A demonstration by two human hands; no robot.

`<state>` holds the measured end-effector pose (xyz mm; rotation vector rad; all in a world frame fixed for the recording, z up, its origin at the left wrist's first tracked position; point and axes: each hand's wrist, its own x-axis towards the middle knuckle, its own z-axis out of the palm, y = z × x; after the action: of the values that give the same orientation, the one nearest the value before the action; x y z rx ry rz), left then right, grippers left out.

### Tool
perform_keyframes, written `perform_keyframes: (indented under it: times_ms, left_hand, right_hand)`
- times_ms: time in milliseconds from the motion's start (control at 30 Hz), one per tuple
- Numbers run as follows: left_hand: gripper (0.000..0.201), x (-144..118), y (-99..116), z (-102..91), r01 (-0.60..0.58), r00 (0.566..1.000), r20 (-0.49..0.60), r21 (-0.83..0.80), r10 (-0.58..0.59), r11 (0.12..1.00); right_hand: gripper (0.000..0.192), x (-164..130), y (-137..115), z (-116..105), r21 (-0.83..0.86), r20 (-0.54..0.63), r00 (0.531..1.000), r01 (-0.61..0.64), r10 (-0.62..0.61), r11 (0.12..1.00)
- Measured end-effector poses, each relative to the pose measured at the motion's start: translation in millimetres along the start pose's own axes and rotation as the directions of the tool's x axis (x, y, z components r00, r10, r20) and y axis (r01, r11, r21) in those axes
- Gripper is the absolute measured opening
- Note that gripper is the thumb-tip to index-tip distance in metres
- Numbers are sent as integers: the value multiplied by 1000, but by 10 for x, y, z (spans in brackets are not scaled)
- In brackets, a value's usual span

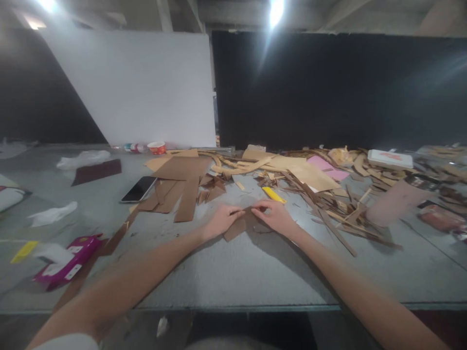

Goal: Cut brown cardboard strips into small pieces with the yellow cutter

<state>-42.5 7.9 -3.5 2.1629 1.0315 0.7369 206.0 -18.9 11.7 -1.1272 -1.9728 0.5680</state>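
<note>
We pinch a small brown cardboard piece between our left hand and right hand, flat on the grey tabletop, and it could tear or slide into the cardboard scrap heap just beyond our right hand if we tug unevenly.

Under my left hand and right hand: a matt brown cardboard piece. I see a dull grey, smooth table; at ten o'clock, a glossy black phone; at eight o'clock, a shiny magenta packet.
</note>
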Motion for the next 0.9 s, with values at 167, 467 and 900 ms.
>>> perform_keyframes:
  times_ms: [167,467,900]
  left_hand:
    - [38,-3,12,21,-11,1000,6,-9,11,1000]
    - [21,-21,111,-9,66,985,-161,-15,-68,998]
    - [24,-8,52,20,-77,964,-234,213,128,974]
  right_hand:
    - [26,2,61,7,-6,4,999,-51,51,999]
    - [32,39,285,-40,78,-7,959,-281,283,956]
    - [31,51,330,-48,70,-24,959,-279,281,958]
